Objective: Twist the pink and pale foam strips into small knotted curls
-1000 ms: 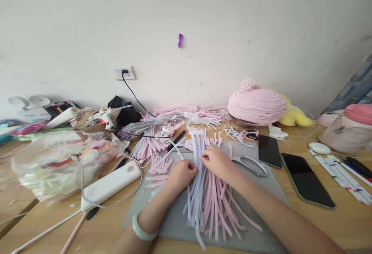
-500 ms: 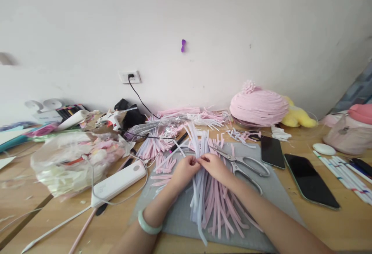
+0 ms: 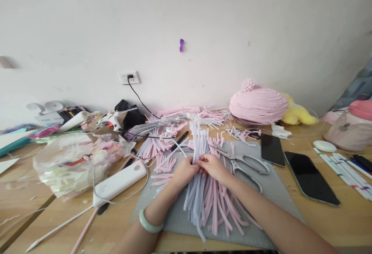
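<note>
My left hand [image 3: 187, 170] and my right hand [image 3: 211, 168] meet above the grey mat, thumbs and fingers pinched together. Both are closed on a bundle of pale lavender pipe cleaners [image 3: 195, 201], whose ends spread above and below my fingers. The exact grip inside the fingers is hidden. Pink pipe cleaners [image 3: 223, 207] fan out on the mat beside and under the lavender ones. Metal scissors [image 3: 236, 159] lie just right of my right hand, handles toward the right. Short pink pieces [image 3: 165, 165] lie left of my left hand.
Two phones [image 3: 310, 178] and several white markers [image 3: 343, 172] lie at right. Behind stand a round pink fuzzy piece [image 3: 258, 104] and a yellow plush [image 3: 299, 114]. On the left are a white corded device [image 3: 120, 182], a plastic bag of scraps [image 3: 62, 165] and a glue gun [image 3: 113, 121].
The lavender pipe cleaners have shifted: their lower ends spread further left and their upper ends stand closer together. Both hands stay nearly in place, fingers slightly moved.
</note>
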Demonstrator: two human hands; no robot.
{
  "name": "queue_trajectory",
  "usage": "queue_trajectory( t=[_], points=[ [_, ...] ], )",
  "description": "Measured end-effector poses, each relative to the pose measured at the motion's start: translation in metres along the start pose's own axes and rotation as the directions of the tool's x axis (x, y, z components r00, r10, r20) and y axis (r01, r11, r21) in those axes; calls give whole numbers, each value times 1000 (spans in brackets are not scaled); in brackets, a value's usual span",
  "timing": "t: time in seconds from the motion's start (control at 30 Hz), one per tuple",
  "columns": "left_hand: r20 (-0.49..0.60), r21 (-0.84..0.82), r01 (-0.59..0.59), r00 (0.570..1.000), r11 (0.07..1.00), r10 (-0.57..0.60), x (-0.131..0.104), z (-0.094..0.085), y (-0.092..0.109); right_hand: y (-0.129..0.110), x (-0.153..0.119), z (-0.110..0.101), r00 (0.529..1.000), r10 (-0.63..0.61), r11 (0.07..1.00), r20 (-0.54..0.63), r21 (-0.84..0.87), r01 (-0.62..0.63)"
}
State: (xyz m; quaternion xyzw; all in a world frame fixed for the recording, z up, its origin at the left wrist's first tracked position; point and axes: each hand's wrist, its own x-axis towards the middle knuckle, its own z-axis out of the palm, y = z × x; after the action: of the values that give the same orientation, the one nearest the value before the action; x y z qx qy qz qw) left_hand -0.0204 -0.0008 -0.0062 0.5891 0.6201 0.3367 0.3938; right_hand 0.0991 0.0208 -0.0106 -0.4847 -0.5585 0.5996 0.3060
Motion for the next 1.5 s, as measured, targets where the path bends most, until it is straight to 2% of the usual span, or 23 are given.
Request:
queue_trajectory(
  t=[0.1, 0.23, 0.33, 0.4, 0.43, 0.5, 0.53, 0.57, 0.63, 0.7, 0.77, 0.83, 0.93, 1.0, 1.07, 1.13, 1.2, 1.27, 1.3, 1.37, 1.43, 1.5],
  points=[
    [-57, -87, -21, 998, 996, 16, 2, -1, -3, 0, 1, 1, 1000, 11, 1000, -20, 26, -10],
    [-131, -142, -7, 991, 990, -12, 5, -3, -4, -4, 3, -9, 990, -26, 994, -139, 99, 40],
    [-212, -309, -54, 977, 950, -14, 6, -4, -3, -5, 7, -28, 961, -106, 994, -254, -37, 100],
    [-264, -402, -107, 965, 909, -4, 5, -5, -2, -5, 9, -40, 913, -227, 959, -338, -242, 149],
    [-274, -425, -124, 962, 897, 3, 4, -6, -1, -5, 9, -44, 867, -332, 914, -373, -354, 197],
    [-253, -458, -124, 967, 880, 4, 3, -6, 0, -4, 7, -45, 775, -524, 799, -353, -520, 304],
    [-216, -462, -105, 976, 881, 3, 2, -6, 0, -4, 5, -42, 750, -582, 755, -316, -552, 353],
    [-169, -455, -84, 986, 887, 7, 2, -5, 1, -4, 3, -37, 753, -601, 739, -268, -545, 396],
    [-85, -432, -72, 996, 899, 39, 2, -3, 0, -4, -1, -25, 820, -538, 796, -196, -439, 417],
    [-34, -421, -69, 998, 904, 60, 3, -1, -2, -4, -3, -14, 907, -397, 893, -141, -289, 346],
    [6, -411, -49, 998, 910, 56, 3, 2, -4, -3, -4, -8, 960, -248, 959, -126, -170, 226],
    [41, -375, -34, 998, 926, 53, 2, 4, -5, -3, -3, -7, 979, -162, 984, -120, -95, 152],
    [46, -323, -42, 997, 946, 60, 0, 5, -4, -4, -2, -11, 987, -129, 991, -93, -44, 125],
    [15, -291, -50, 998, 955, 57, -1, 4, -2, -5, -2, -12, 991, -98, 995, -88, -17, 97],
    [-65, -267, -79, 996, 961, 64, -1, 0, -1, -5, -2, -13, 994, -74, 997, -86, -5, 73],
    [-190, -301, -110, 980, 947, 53, 1, -5, -2, -6, -1, -16, 993, -65, 995, -98, -77, 57],
    [-330, -405, -140, 944, 904, -2, 4, -12, -4, -7, 1, -21, 988, -69, 983, -136, -179, 44],
    [-405, -494, -164, 913, 854, -59, 7, -16, -5, -8, 3, -28, 962, -143, 956, -233, -284, 74],
    [-409, -516, -165, 910, 840, -72, 7, -17, -4, -8, 3, -31, 927, -235, 927, -291, -353, 124],
    [-360, -518, -148, 931, 842, -58, 5, -15, -2, -8, 0, -33, 802, -491, 792, -340, -557, 249],
    [-262, -486, -117, 965, 866, -16, 1, -8, 1, -8, -5, -29, 685, -686, 599, -246, -726, 339],
    [-106, -430, -71, 994, 900, 28, -6, 2, 4, -8, -11, -23, 628, -772, 440, -95, -794, 420]
  ],
)
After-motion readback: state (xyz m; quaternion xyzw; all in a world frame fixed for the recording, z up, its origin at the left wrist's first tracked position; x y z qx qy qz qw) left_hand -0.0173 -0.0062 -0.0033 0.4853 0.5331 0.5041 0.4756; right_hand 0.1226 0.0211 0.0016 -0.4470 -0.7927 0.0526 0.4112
